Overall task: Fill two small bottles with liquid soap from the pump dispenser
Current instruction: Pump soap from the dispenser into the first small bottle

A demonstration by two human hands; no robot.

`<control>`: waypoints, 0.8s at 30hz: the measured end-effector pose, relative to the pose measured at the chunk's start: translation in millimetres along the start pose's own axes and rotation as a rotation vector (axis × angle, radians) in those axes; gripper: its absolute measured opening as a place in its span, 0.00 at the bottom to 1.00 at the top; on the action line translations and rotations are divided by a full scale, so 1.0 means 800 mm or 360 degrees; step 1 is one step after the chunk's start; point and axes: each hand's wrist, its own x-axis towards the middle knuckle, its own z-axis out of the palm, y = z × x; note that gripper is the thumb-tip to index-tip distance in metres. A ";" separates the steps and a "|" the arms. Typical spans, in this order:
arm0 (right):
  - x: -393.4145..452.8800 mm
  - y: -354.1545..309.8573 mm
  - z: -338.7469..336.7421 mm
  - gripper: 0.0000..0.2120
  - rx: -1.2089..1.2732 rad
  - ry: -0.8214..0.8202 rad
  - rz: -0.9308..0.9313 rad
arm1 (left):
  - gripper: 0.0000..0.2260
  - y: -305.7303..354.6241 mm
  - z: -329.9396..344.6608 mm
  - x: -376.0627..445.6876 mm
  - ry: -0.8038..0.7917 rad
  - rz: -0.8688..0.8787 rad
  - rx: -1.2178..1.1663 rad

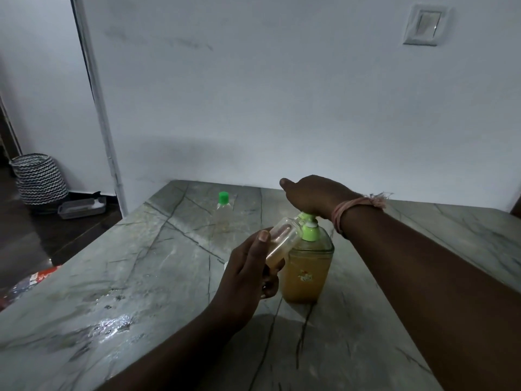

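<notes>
Pump head (pixel 306 216) under right hand (pixel 313 194)

Green-capped bottle (pixel 223 206), amber soap dispenser (pixel 307 266), zigzag basket (pixel 39 179).

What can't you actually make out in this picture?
- Head view: the pump dispenser's nozzle tip and the small bottle's mouth, hidden by the pump head and the right hand.
- The capped bottle's contents: too clear and dim.
- The dispenser's label: too small.
- The left hand's fingers, hidden behind the small bottle.
- The red packet, cut off by the table's edge.
</notes>
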 end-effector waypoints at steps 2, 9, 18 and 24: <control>0.002 0.001 -0.002 0.24 0.0037 0.0016 -0.0013 | 0.17 0.000 0.000 0.001 -0.0012 0.0013 -0.0019; -0.001 0.002 0.004 0.27 -0.0012 0.0012 0.0015 | 0.17 0.001 -0.002 0.002 0.0008 0.0011 -0.0042; 0.008 0.014 0.017 0.23 0.0096 0.0189 0.0033 | 0.17 -0.004 -0.002 0.001 0.0014 0.0009 -0.0007; 0.004 0.005 0.004 0.23 0.0024 0.0113 0.0018 | 0.17 0.002 0.000 -0.001 0.0024 0.0001 0.0012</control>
